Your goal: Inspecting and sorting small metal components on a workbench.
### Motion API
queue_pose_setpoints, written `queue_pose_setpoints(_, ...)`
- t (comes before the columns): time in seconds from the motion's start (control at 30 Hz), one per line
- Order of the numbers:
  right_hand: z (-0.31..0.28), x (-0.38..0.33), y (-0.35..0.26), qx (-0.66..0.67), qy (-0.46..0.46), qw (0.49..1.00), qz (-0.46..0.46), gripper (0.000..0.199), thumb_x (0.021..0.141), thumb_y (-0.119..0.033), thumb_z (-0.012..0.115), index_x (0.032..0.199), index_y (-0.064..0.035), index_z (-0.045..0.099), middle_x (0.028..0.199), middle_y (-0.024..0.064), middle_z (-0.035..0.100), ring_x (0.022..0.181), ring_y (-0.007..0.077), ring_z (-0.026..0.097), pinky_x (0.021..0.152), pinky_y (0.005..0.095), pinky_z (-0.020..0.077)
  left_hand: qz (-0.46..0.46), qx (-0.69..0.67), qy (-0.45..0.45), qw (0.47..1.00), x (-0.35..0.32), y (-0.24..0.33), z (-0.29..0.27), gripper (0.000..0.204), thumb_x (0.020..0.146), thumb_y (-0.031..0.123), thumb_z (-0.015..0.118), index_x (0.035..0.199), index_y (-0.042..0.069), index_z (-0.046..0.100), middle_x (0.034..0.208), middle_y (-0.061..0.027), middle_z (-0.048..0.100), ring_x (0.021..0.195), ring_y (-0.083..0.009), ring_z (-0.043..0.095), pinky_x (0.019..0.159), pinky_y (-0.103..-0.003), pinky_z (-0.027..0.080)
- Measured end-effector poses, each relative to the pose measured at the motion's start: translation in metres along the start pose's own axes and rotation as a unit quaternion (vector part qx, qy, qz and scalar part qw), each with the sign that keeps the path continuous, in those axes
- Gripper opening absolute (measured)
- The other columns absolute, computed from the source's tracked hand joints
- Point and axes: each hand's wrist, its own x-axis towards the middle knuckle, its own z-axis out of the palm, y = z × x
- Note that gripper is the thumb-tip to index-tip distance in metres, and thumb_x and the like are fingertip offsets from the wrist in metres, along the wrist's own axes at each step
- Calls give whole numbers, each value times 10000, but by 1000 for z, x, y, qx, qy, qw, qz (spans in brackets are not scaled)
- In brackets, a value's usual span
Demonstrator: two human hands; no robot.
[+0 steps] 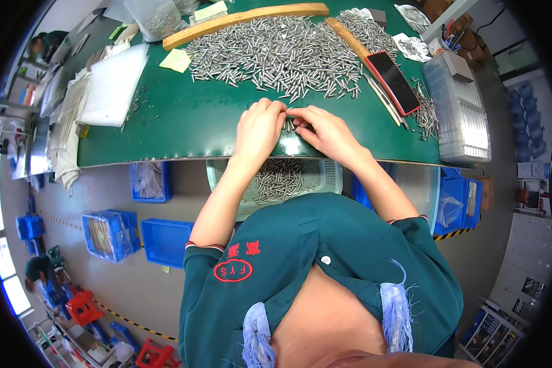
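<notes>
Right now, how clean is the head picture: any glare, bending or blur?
Head view: glare streaks the green table near its front edge; fisheye bends that edge and blackens the corners; the metal pins and both hands, left hand and right hand, look sharp.

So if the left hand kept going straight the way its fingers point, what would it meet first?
Probably the few metal pins bunched at its fingertips, then the right hand just beyond; the left hand points right, though depth is unclear.
</notes>
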Motion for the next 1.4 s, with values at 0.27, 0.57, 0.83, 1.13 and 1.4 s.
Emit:
queue_pose_setpoints(0.27,-3,-5,2,3,12,1000,19,333,806,-109,649,1130,-91,577,937,67,580,884,230,611,758,359,499,-50,65,-16,996,-3,-1,-8,136,822,183,647,921,94,618,860,-86,580,864,-280,585,745,-401,474)
queue_pose_setpoints(0.57,0,-2,3,-114,46,992,31,158,798,-170,681,879,-53,613,930,76,573,912,265,597,746,389,503,-16,-11,-40,999,-15,4,-8,160,810,155,655,949,80,638,901,-84,576,880,-280,571,783,-408,471)
queue_pose_setpoints(0.83,3,-3,7,-38,99,993,56,143,833,-186,657,904,-63,643,921,85,620,841,280,626,728,377,506,79,-11,5,997,-4,10,-1,194,804,175,665,992,129,677,886,-15,593,868,-218,556,763,-361,405)
queue_pose_setpoints(1.13,-13,-8,9,-44,96,991,83,128,830,-188,669,873,-70,644,915,59,627,778,242,635,679,345,505,-131,213,105,962,10,-61,-63,273,842,343,641,729,96,669,779,-82,651,740,-270,621,659,-417,470)
queue_pose_setpoints(1.4,-8,4,0,-131,51,988,69,149,779,-229,698,795,-102,622,841,32,594,851,219,617,698,365,507,27,-20,13,999,4,-32,-34,165,829,174,640,977,123,695,911,-75,641,892,-274,580,797,-387,456)
